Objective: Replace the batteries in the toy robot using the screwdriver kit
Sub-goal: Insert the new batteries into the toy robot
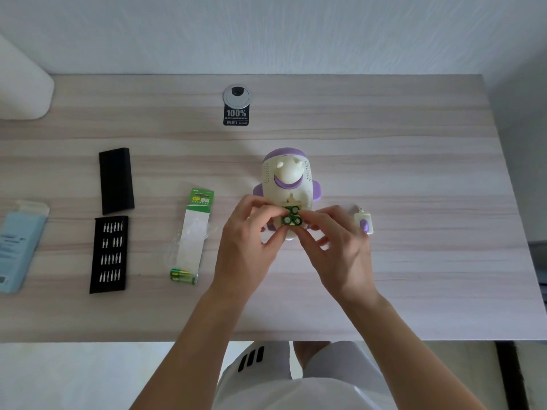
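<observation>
The white and purple toy robot (286,176) lies on its front on the wooden table (384,179), its open battery compartment facing me. Both hands meet at that compartment. My left hand (247,247) and my right hand (337,247) pinch a cluster of green batteries (291,219) at the compartment's mouth, with three battery ends showing. The small white battery cover (364,222) with a purple oval lies on the table right of the robot. A torn battery pack (194,235) with two green batteries (183,276) at its near end lies to the left.
A black tray of screwdriver bits (109,254) lies at the left, with its black sleeve (116,181) just behind it. A light blue box (17,245) sits at the far left edge. A grey cable grommet (237,94) with a black label is at the table's back.
</observation>
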A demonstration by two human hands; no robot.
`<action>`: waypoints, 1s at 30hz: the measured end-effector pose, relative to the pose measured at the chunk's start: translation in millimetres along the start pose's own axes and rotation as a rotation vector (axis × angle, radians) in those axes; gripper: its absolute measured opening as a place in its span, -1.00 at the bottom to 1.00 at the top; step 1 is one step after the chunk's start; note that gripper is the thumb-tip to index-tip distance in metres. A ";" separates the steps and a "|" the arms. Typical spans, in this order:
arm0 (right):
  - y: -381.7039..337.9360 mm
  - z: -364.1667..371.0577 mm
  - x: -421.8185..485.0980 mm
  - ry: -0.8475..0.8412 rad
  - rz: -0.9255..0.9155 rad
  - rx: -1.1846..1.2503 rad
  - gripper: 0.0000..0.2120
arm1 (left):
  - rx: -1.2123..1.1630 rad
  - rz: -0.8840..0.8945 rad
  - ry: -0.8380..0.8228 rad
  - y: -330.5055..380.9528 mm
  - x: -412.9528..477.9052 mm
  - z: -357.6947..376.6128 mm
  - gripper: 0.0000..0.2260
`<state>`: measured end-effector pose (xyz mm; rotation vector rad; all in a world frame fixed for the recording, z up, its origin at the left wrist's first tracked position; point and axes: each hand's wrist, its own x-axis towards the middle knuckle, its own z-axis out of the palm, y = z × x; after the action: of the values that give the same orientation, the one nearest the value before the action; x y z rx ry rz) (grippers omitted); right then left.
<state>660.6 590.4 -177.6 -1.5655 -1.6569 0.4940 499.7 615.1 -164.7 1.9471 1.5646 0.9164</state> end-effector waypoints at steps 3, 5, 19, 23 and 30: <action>1.4 0.1 -0.7 -0.014 0.006 0.010 -0.82 | 0.002 -0.012 -0.026 -1.5 -2.0 -2.5 -0.78; 0.9 -2.8 -2.2 -0.026 -0.001 0.022 -0.81 | -0.003 -0.019 -0.047 -2.5 -4.3 -5.2 -0.74; 41.7 -71.7 -24.8 0.186 0.253 -0.113 -0.95 | -0.044 -0.153 -0.034 -22.1 -24.4 -28.5 -0.77; 56.4 -76.5 -34.9 0.167 0.343 -0.152 -0.92 | -0.033 -0.226 -0.049 -38.0 -35.2 -29.5 -0.77; 86.7 -52.9 -18.3 0.069 0.591 -0.200 -0.84 | -0.036 -0.323 -0.097 -42.7 -44.2 -23.6 -0.76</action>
<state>755.8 574.7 -214.3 -2.2047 -1.2006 0.5742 448.7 581.2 -188.9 1.6242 1.7261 0.6997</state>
